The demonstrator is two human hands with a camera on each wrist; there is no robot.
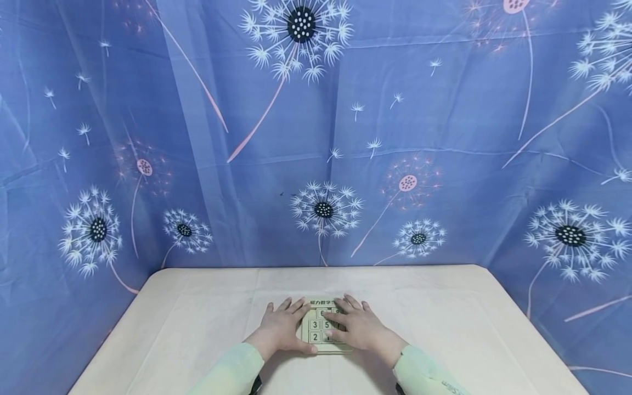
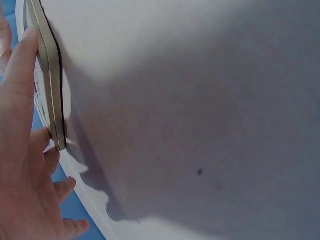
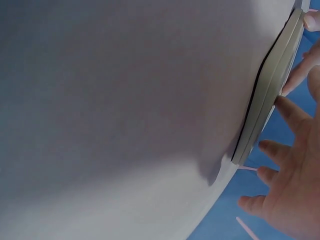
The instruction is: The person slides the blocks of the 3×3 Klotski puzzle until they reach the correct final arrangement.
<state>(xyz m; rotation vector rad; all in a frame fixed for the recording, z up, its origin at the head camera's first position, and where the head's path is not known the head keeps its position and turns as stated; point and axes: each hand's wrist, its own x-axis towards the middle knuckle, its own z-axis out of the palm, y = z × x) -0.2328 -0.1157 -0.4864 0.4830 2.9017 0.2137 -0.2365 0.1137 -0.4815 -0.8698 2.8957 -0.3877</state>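
A pale green number sliding puzzle [image 1: 321,350] lies on the table between my two hands, its numbered tiles in a square frame. My left hand [image 1: 283,329] holds its left side, thumb along the near edge and fingers spread toward the far left corner. Over the right part of the board is my right hand [image 1: 366,330]. Its thumb and index finger extend across the tiles, and the other fingers reach toward the far right corner. The right hand covers some of the tiles. Both wrist views show the board's thick side edge [image 2: 56,85] at a slant.
The puzzle rests on a pale, cloth-like tabletop [image 1: 207,312] with rounded far corners. Blue curtains [image 1: 266,219] with dandelion prints stand behind the table and along both sides. A small dark speck [image 2: 200,172] marks the surface in the left wrist view.
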